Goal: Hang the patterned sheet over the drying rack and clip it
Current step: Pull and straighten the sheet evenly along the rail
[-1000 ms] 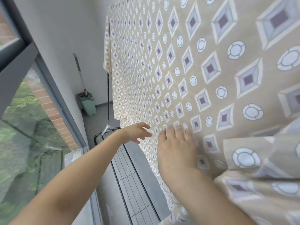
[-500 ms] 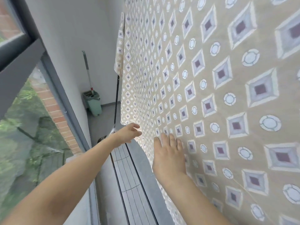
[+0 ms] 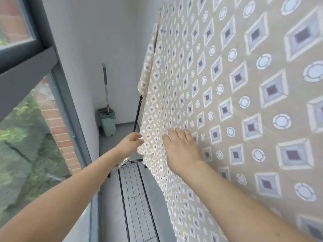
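- Fingers of my left hand [image 3: 130, 143] are pinched together on the sheet's [image 3: 227, 88] free side edge, thumb and fingertips closed on the cloth where it bulges out; I judge this grip is there to pull the edge taut and square.
- Fingers of my right hand [image 3: 180, 149] lie flat and slightly spread on the sheet's face, holding nothing; I read the open palm as pressing the cloth down and smoothing it while the left draws the edge.
- Sheet hangs already draped from above, filling the right of the view; its top fold is out of frame, so I cannot tell how it sits on the rail.
- Rack [image 3: 138, 110] shows only as a dark strut beside the sheet's edge and thin rails [image 3: 132, 198] below my arms.
- No clip is in view, so clipping looks not yet done.
- Mop [image 3: 105, 88] stands in its green bucket [image 3: 107, 122] in the far corner, well apart, parked out of the way.
- Window frame [image 3: 35, 55] runs along my left.
- No writing, brand or label can be read anywhere.
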A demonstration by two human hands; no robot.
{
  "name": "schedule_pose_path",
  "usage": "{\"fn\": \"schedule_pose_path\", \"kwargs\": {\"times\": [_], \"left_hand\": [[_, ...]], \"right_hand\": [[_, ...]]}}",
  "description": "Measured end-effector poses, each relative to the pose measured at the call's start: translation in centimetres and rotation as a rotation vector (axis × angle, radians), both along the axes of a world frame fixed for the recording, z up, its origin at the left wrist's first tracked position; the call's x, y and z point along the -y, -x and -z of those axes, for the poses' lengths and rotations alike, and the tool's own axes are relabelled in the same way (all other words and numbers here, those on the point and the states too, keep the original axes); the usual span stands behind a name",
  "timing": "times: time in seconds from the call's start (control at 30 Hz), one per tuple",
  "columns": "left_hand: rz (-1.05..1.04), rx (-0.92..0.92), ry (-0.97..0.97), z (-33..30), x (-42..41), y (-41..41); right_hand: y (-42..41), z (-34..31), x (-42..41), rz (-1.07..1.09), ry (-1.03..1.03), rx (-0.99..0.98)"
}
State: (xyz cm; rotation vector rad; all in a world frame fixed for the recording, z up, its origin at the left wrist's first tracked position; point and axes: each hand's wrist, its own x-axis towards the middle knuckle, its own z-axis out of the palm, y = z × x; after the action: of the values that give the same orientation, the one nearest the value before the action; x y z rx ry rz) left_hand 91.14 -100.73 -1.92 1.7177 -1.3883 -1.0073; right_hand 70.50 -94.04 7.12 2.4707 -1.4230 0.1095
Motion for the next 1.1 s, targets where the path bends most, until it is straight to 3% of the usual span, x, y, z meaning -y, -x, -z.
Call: {"fn": "schedule_pose_path", "kwargs": {"times": [0.2,0.4,0.77,0.9,1.0,1.1], "left_hand": [[-0.210,-0.125,0.057,-3.5,4.4,-2.8],[-0.218,-0.199,-0.009,-7.1,13.6,-4.8],[-0.196,-0.399,-0.051,-4.8,37.0,-9.2],[-0.142,-0.309,-0.098,-3.3,43.7,-10.9],[-0.109,-0.387,-0.009,-4.1,45.8,-11.2],[-0.215,-0.534,0.107,-4.5,47.9,-13.2]], "right_hand": [[-2.7,-3.0,5.0,-0.030,-0.001,-0.058],[-6.0,-5.7,12.5,-0.012,0.077,-0.017],[-15.0,-4.8,34.3,0.060,0.116,-0.147],[-18.1,-5.4,41.0,0.101,0.130,-0.193],[-19.7,-5.5,44.5,0.102,0.150,-0.207],[-20.7,-5.3,46.9,0.104,0.173,-0.213]]}}
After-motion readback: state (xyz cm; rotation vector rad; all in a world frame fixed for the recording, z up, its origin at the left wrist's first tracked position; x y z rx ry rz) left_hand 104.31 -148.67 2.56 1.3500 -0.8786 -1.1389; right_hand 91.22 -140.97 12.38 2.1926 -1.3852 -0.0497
